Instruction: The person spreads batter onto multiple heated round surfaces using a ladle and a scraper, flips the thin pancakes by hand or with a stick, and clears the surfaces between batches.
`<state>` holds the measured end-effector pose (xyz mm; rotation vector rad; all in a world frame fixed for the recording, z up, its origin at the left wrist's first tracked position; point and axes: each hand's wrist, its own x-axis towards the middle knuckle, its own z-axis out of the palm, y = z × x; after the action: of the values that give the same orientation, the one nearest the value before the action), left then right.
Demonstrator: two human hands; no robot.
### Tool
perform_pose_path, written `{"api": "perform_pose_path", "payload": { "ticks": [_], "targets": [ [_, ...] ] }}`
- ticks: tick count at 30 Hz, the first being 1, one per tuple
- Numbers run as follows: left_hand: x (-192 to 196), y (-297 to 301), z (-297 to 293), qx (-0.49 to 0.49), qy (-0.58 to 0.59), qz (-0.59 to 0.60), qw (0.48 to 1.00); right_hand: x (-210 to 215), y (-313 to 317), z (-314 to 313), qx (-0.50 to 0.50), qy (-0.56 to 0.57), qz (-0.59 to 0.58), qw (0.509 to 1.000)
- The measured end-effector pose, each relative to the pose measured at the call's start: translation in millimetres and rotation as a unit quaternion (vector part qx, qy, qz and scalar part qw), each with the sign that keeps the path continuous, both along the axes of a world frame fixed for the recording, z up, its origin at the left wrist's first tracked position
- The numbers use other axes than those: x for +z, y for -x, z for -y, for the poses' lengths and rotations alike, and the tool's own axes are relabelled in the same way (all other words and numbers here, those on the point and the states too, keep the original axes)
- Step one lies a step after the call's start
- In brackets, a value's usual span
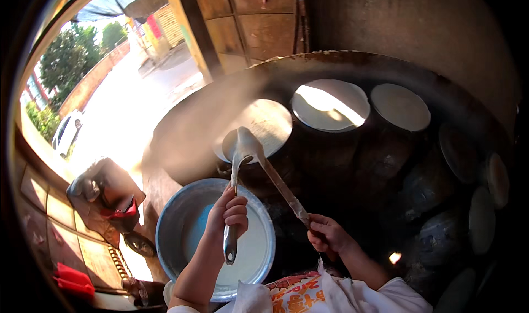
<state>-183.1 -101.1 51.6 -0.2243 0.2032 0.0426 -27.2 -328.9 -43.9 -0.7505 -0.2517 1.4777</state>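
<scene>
My left hand (228,211) is closed round the metal handle of a ladle (230,241), held upright over the rim of a blue-grey basin (161,230) of white liquid batter. In my right hand (329,235) is the long flat handle of a batter-coated scoop (284,189), slanting up to the left. The heads of both tools meet, smeared with white batter, over the near edge of a round pan (273,123) with a pale layer in it. Which head lies in front is hard to tell.
Several round pans, including a sunlit one (330,104) and a shaded one (400,107), ring a large dark round stove (352,164). Steam drifts at its left. A red cloth (74,280) and a cluttered stand (104,192) are left, beside a bright opening outdoors.
</scene>
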Motion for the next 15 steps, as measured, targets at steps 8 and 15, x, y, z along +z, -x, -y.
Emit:
{"api": "perform_pose_path", "payload": {
  "ticks": [8, 15],
  "targets": [
    [31.0, -244.8, 180.2, -0.286, -0.036, 0.144, 0.947, 64.3, -98.3, 205.2, -0.422, 0.009, 0.278, 0.863],
    [36.0, -444.3, 421.2, -0.46, 0.246, 0.164, 0.838, -68.8, -137.9, 312.6, -0.638, 0.313, 0.567, 0.417]
  ]
}}
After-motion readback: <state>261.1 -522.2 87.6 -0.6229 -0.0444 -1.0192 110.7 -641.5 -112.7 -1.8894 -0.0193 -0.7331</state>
